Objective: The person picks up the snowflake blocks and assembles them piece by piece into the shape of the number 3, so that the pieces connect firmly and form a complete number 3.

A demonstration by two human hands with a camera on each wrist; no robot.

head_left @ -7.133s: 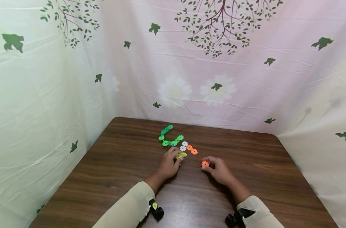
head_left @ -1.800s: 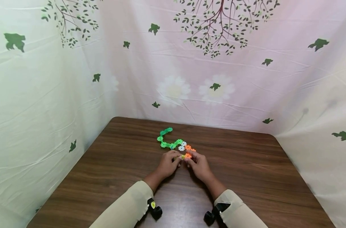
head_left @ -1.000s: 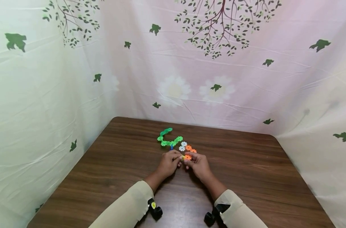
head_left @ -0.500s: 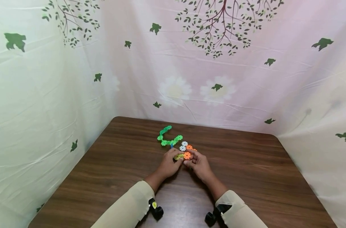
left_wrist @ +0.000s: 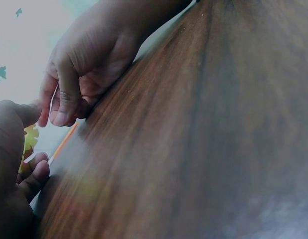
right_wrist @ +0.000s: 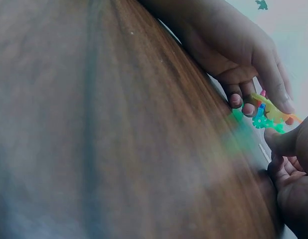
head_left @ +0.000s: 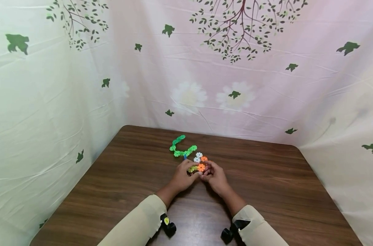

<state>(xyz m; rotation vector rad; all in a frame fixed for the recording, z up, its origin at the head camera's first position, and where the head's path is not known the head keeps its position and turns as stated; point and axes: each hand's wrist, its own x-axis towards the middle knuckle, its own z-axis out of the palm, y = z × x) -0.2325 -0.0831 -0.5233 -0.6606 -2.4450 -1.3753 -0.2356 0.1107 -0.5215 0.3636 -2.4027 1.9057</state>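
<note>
My left hand (head_left: 182, 176) pinches a short chain of yellow flower-shaped interlocking discs (head_left: 192, 168), with its thumb reaching to the orange disc (head_left: 201, 167) at the chain's right end. My right hand (head_left: 215, 176) curls its fingertips about that orange disc's right side; the exact contact is partly hidden. In the right wrist view the yellow disc (right_wrist: 273, 114) shows edge-on beneath the left thumb. Just beyond the hands lies a curved chain of green discs (head_left: 182, 153), with a blue disc (head_left: 184, 157) at its near side, partly covered by the left hand.
Two white discs (head_left: 197, 158) and a loose orange disc (head_left: 204, 159) lie just past the hands; another orange piece is mostly behind the right fingers. The brown wooden table (head_left: 137, 150) ends at a printed cloth backdrop (head_left: 143, 85).
The right hand came in from the right with an orange disc, which now meets the yellow chain. Lately the orange disc turned to face up, and the left thumb slid toward it.
</note>
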